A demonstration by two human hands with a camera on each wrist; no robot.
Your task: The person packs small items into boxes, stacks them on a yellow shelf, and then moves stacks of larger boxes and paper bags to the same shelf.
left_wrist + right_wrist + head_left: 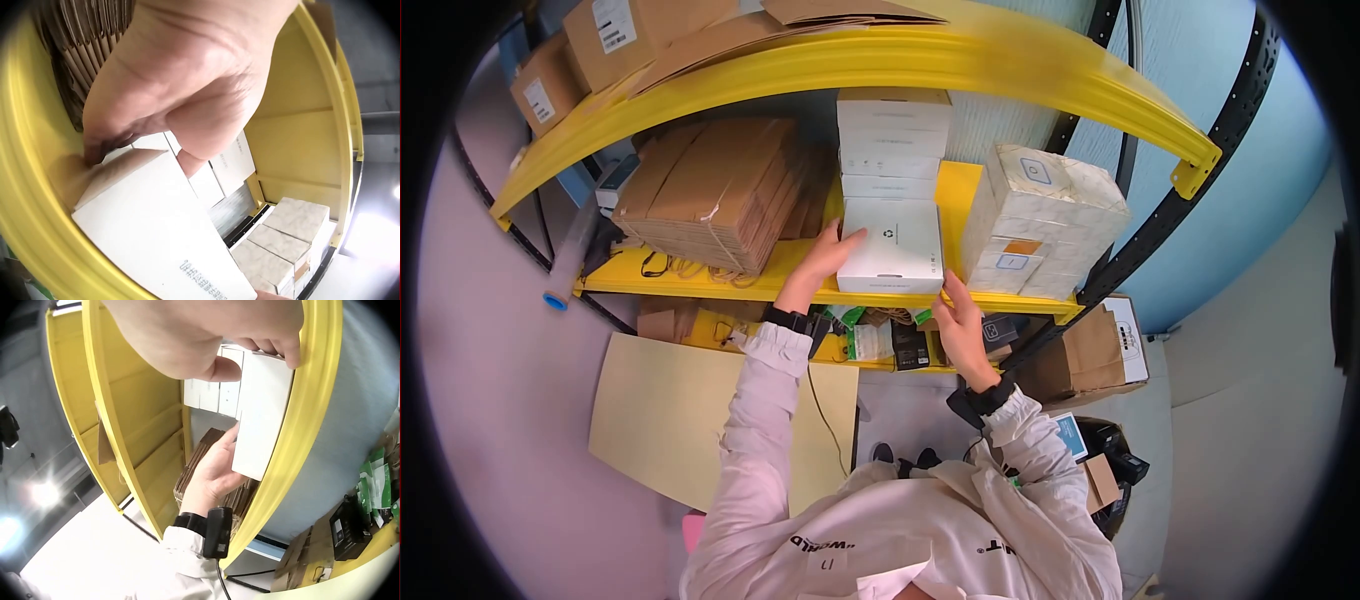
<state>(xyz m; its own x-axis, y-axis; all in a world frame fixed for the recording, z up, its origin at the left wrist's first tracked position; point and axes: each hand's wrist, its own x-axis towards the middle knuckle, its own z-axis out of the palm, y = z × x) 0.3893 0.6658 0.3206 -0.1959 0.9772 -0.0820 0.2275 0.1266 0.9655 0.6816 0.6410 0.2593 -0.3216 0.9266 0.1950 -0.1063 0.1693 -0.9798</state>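
A flat white box [892, 250] with a recycling mark lies on the yellow shelf [810, 262], its front side at the shelf's edge. My left hand [828, 254] grips its left side, thumb over the top and fingers down the side, as the left wrist view shows on the white box [150, 231]. At the front right corner my right hand [963, 328] holds the same box, its thumb over the top in the right wrist view. Behind it, more white boxes [893, 140] are stacked upward.
Folded brown cardboard boxes [700, 190] stand to the left on the shelf, marbled white boxes [1045, 220] to the right. A yellow upper beam [880, 58] arches overhead. Below are a lower shelf with a black box [910, 345] and a pale table [690, 420].
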